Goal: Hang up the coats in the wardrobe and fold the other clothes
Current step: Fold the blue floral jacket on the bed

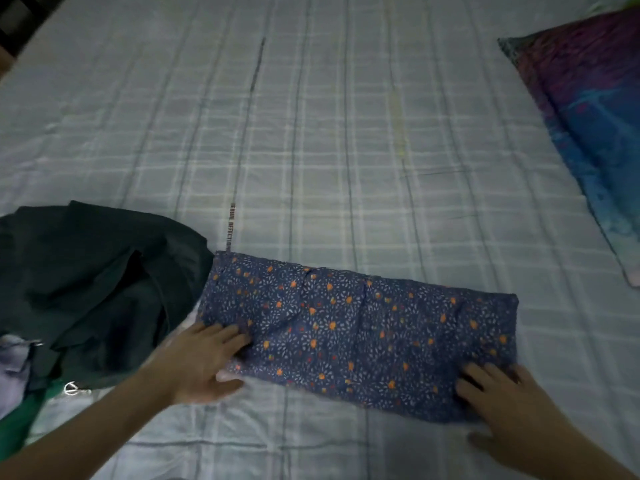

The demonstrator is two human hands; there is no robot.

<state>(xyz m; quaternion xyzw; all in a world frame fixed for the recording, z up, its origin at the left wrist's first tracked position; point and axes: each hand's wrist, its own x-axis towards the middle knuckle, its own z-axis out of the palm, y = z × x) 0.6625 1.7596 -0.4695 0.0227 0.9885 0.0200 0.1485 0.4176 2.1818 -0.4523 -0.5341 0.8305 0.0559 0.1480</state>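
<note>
Blue cloth is pressed flat by both hands, left and right, fingers straight. Dark clothes are cut off at the frame's left edge.

Both bare forearms reach in from the near edge. Left hand lies palm down, fingers straight and together pointing right, thumb spread toward the near side. Right hand is also palm down at near right, fingers extended, slightly spread, pointing far-left, thumb out low. Neither hand curls into a grip. Left forearm runs diagonally from near left.
</note>
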